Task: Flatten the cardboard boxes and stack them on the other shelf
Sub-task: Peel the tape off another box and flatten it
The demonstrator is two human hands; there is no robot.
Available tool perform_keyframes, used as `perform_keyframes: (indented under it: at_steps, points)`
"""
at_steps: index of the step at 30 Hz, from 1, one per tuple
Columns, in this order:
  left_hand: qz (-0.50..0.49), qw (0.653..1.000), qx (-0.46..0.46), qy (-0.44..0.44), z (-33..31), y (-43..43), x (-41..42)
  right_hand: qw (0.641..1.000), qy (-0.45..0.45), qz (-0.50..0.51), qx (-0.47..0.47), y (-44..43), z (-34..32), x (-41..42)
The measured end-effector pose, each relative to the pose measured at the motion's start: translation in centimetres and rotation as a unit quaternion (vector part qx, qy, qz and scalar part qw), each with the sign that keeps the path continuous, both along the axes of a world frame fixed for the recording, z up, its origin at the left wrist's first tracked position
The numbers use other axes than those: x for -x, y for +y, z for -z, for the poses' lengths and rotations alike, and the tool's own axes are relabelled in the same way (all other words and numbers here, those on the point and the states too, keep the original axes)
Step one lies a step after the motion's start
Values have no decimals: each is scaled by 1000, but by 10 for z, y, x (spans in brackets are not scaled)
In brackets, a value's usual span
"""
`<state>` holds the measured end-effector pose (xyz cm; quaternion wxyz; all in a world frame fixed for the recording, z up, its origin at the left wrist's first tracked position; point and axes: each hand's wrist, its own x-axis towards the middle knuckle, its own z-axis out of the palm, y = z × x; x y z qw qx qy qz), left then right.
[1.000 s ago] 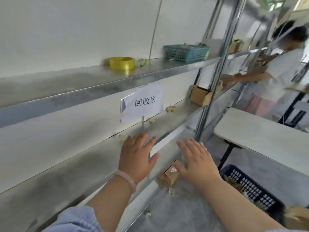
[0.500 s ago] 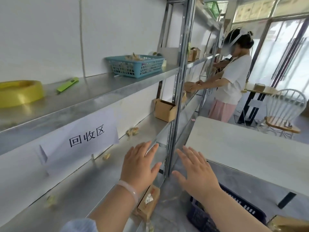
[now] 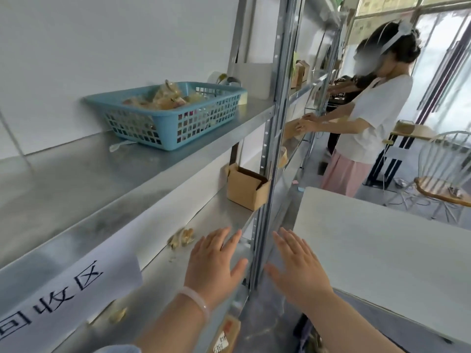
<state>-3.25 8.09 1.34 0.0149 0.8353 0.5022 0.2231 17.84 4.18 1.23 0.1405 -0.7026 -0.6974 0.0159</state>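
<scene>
Between boxes: your left hand point(image 3: 214, 266) and right hand point(image 3: 298, 268) are spread, empty; next reach ahead and grip the box point(image 3: 246, 191)

You are facing a blue basket point(image 3: 175, 123) that is sitting up on the left, holding crumpled clear wrappers point(image 3: 164, 98). Near left, a white paper sign point(image 3: 66, 286) with black characters is hanging in front of you. Crumpled tape scraps point(image 3: 181, 240) are lying just beyond it. On your right a white table point(image 3: 382, 250) is stretching away. Far right, another person point(image 3: 374, 118) in a white top and pink skirt is standing near a white spindle-back chair point(image 3: 443, 161).
</scene>
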Motion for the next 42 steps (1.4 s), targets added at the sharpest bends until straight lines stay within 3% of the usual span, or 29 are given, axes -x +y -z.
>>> perform_keyframes:
  at_steps: [7, 11, 14, 19, 24, 27, 30, 32, 35, 37, 39, 42]
  points:
    - [-50, 998, 25, 0, 20, 90, -54, 998, 40, -52, 22, 125, 15, -38]
    - [-111, 991, 54, -46, 22, 150, -91, 995, 71, -72, 25, 202, 12, -78]
    - [-126, 986, 83, -71, 26, 184, -123, 986, 144, -68, 53, 254, 14, -109]
    - [-176, 958, 162, -155, 40, 221, -150, 942, 289, -73, 154, 323, 21, -134]
    - [-228, 904, 250, -259, 45, 245, -156, 923, 338, -84, 164, 349, 30, -124]
    - [-241, 805, 321, -437, 41, 257, -154, 895, 396, -58, 196, 354, 35, -112]
    - [-240, 755, 323, -518, 42, 263, -147, 890, 389, -62, 229, 358, 37, -97]
    - [-254, 762, 317, -504, 43, 265, -136, 892, 390, -84, 212, 356, 34, -88]
    - [-277, 794, 328, -431, 37, 265, -119, 867, 435, -89, 225, 350, 34, -77]
    - [-308, 793, 353, -390, 33, 267, -107, 854, 457, -86, 235, 343, 37, -71]
    - [-324, 795, 365, -361, 32, 268, -99, 851, 469, -94, 217, 336, 46, -66]
    - [-310, 825, 361, -304, 35, 269, -92, 856, 473, -100, 182, 332, 57, -65]
